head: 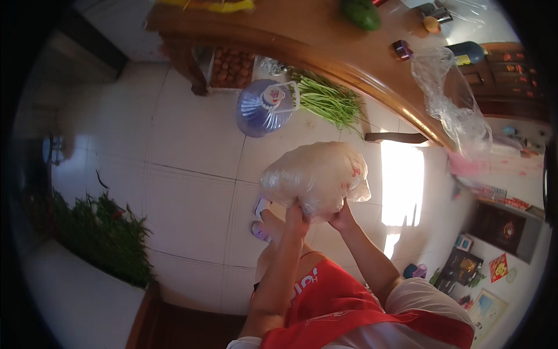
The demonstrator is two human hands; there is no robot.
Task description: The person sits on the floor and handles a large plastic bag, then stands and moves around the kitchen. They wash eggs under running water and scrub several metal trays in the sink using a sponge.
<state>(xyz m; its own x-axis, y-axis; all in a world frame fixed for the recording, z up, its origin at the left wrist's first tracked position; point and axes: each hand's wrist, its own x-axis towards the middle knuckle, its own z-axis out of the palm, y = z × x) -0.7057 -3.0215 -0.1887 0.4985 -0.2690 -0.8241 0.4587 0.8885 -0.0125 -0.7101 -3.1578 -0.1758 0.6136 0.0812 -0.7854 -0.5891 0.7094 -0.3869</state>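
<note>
A large, full plastic bag [316, 174], pale and cloudy with some red print on its right side, is held up over the tiled floor. My left hand [297, 218] grips its lower edge near the middle. Farther right along the same edge, my right hand [341, 216] grips the plastic, its fingers partly hidden by the bag. What fills the bag cannot be made out. Beyond it, a large bluish plastic water jug [261, 111] with a white handle stands on the floor. Green stalks [329, 100] lie beside the jug.
A wooden table [301, 48] spans the top, bearing a green fruit or vegetable [361, 13], a dark bottle [466, 53] and a clear plastic bag [449, 96]. Under it sits a box of round brown items [231, 69]. Green peppers or leaves [104, 235] are heaped at lower left.
</note>
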